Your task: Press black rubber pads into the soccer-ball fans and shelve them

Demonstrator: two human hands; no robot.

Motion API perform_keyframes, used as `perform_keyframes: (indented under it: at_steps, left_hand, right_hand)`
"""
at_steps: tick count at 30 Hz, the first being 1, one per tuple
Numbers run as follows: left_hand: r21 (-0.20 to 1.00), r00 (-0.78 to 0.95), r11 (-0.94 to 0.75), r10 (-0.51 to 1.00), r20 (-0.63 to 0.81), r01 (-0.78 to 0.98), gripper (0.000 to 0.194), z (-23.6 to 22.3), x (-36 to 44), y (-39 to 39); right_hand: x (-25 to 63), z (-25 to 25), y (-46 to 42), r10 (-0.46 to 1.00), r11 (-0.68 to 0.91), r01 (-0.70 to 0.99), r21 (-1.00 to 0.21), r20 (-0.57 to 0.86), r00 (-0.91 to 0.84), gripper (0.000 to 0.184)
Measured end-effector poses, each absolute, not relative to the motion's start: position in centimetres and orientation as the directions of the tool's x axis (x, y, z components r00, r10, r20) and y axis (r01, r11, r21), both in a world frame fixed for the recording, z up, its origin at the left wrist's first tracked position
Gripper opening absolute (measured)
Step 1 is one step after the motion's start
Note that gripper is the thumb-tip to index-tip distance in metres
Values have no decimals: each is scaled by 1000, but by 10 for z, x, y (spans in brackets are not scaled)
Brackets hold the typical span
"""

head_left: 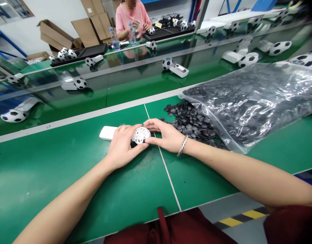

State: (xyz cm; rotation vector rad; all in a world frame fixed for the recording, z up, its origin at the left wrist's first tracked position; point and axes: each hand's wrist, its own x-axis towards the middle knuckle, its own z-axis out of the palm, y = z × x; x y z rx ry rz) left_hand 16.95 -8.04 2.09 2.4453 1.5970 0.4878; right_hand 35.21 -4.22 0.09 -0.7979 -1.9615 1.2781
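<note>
Green desk (49,179) under heaped black patches
Loose hexagonal black patches (188,122) piled against a bulging clear plastic bag (247,101) of more, a white handle (107,133) lying left of a pale seam, and soccer balls (167,63) on white bases spaced along a second desk (143,83) beyond.

This is a factory assembly line: long green belt surfaces (44,176) run in parallel rows, with white football-patterned units (81,83) spaced along them. A co-worker (132,20) sits across the line, a bulk plastic bag of black hexagonal pieces (247,101) lies close by, and open cardboard boxes (55,35) and blue steel racking (8,40) stand behind.
</note>
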Motion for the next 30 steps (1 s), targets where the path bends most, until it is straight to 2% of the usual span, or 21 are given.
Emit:
perform_keyframes:
  at_steps: [4,7,9,11,14,16,18,22,25,28,30]
  left_hand:
    - [331,376,-420,907,189,845,48,21,171,-81]
    - [342,395,-437,899,187,832,53,20,172,-82]
    - [347,417,-454,891,178,821,61,20,172,-82]
    - [356,436,-463,886,159,812,63,22,170,-83]
    - [388,452,-456,886,107,801,53,26,167,-85]
    - [408,428,-420,901,78,810,48,27,167,-87]
    - [406,351,-353,933,82,843,51,25,169,-91]
    - [381,243,-280,959,145,881,60,16,175,-95]
    - [419,306,-340,940,148,842,53,14,173,-92]
    - [463,385,-409,911,151,787,59,13,171,-90]
    - [488,325,-372,928,182,790,63,11,173,-90]
  right_hand:
    - [349,1,-42,777,323,124,-938,189,-600,41]
    - [352,5,-34,781,316,127,-940,182,-598,29]
    - [359,9,-24,844,322,168,-932,202,-498,22]
    - [369,13,-13,908,355,300,-885,251,-335,17]
    - [383,16,-1,924,381,555,-739,308,-225,10]
    - [387,15,2,911,411,655,-635,308,-273,5]
    - [387,13,0,889,459,707,-538,276,-367,5]
    - [382,11,-7,826,559,756,-339,146,-545,9]
    - [378,14,-13,780,623,760,-183,72,-622,14]
    - [375,17,-18,746,665,746,-32,45,-664,17]
    - [373,19,-20,719,693,720,44,41,-694,19]
